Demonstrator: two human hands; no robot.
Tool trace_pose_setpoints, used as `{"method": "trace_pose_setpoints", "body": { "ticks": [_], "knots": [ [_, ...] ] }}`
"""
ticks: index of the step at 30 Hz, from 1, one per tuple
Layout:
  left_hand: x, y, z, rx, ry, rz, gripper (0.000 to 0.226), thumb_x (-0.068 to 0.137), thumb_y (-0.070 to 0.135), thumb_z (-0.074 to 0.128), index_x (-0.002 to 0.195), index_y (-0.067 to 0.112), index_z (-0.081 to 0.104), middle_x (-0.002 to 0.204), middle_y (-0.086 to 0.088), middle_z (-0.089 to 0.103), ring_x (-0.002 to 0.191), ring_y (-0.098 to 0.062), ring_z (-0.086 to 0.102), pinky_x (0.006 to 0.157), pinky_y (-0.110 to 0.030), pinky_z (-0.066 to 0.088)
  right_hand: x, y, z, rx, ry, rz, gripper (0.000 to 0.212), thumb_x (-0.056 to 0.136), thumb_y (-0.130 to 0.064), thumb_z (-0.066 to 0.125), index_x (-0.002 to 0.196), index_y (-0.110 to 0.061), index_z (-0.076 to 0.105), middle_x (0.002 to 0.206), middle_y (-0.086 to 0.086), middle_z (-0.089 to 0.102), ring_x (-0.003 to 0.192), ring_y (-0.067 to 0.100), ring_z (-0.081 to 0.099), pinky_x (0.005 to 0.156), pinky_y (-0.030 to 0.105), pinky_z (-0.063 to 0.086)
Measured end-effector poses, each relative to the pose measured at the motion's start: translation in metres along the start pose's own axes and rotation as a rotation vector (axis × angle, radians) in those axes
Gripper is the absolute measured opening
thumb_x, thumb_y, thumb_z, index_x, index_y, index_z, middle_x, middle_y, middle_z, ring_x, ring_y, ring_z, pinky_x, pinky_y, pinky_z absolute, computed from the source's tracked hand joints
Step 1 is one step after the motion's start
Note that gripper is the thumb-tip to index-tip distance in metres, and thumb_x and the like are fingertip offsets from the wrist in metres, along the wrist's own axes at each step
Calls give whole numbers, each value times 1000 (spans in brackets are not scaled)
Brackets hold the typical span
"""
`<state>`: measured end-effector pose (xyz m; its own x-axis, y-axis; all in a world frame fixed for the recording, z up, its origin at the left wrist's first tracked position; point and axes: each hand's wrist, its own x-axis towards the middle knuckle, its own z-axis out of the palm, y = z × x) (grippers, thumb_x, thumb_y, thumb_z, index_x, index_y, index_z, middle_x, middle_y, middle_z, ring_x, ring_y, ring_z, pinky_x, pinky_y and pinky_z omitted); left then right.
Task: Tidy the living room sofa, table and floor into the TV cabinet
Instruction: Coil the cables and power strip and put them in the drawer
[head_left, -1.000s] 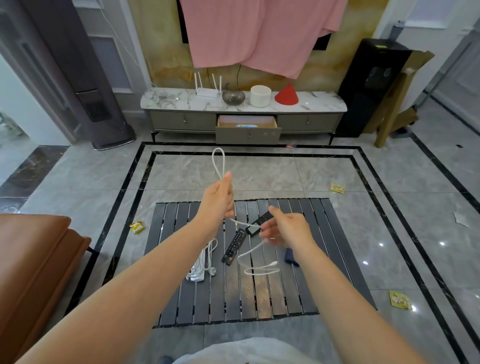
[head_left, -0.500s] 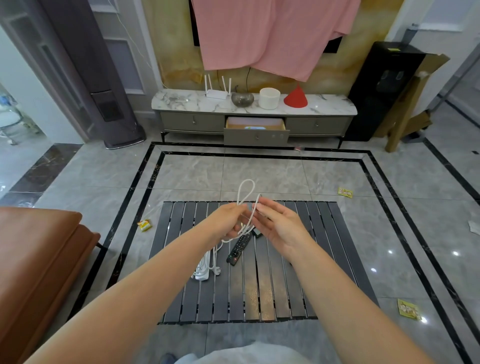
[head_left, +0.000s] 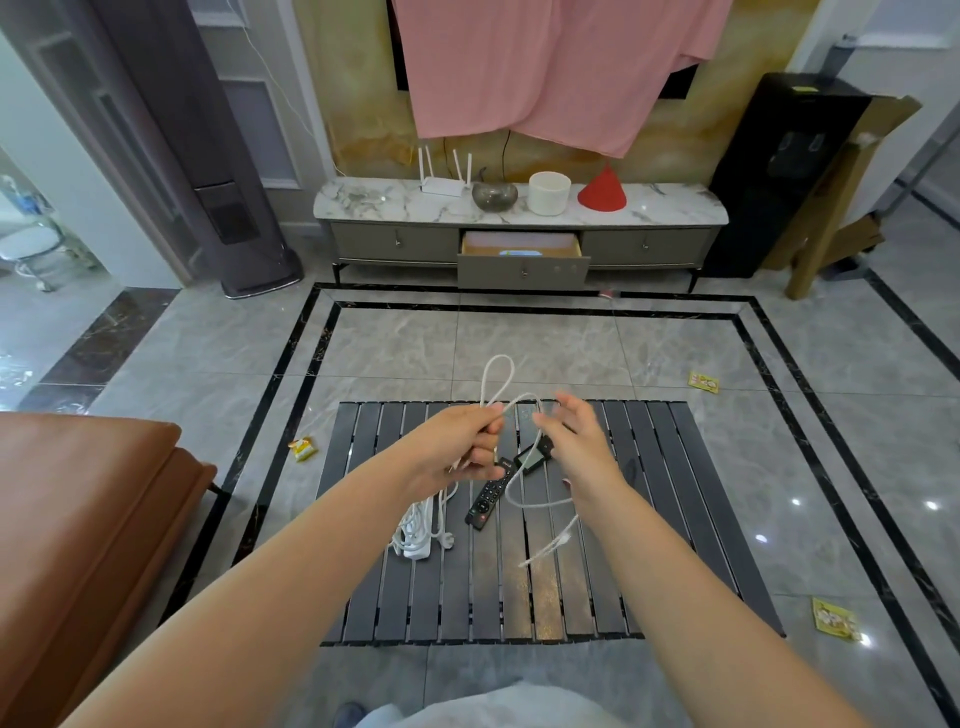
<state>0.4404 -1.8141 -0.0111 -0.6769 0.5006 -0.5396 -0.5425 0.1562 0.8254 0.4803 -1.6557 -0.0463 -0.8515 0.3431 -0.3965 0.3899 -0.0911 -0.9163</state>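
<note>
Against the far wall the TV cabinet (head_left: 519, 208) stands with its middle drawer (head_left: 522, 257) pulled open, likely ready to take the clutter. Nearer, on the slatted table (head_left: 675, 519), a power strip (head_left: 415, 530) and a remote (head_left: 488, 496) lie waiting, well apart from the cabinet. Above the table a white cable (head_left: 498, 374) is being gathered into loops, probably so it stores neatly. The left hand (head_left: 457, 447) grips the bundle, arm outstretched; the right hand (head_left: 576, 441), just beside it, has its fingers spread and loose, the cable's tail dangling below.
</note>
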Motion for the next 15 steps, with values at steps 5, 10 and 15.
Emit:
{"method": "trace_pose_setpoints", "body": {
  "ticks": [5,10,15],
  "knots": [
    [2,-1,-3,-105,4,-34,40,105,35,42,68,20,44,56,7,23,43,-5,16,36,-15,13,-4,8,12,236,-350,269,31,106,-21,39,127,-13,60,117,12,70,105,27,67,83,36,52],
    [2,-4,-11,369,95,53,40,90,54,61,83,15,56,57,6,30,44,-9,25,39,-20,22,-5,6,14,65,-245,61,24,104,-18,48,108,-17,71,92,5,62,72,14,59,63,23,51],
    [4,-12,-10,663,44,13,37,89,47,66,89,10,61,58,1,30,46,-14,29,43,-22,26,-10,-10,10,88,-210,-65,13,95,-9,62,96,-12,75,75,7,71,69,16,66,64,25,58]
  ]
}}
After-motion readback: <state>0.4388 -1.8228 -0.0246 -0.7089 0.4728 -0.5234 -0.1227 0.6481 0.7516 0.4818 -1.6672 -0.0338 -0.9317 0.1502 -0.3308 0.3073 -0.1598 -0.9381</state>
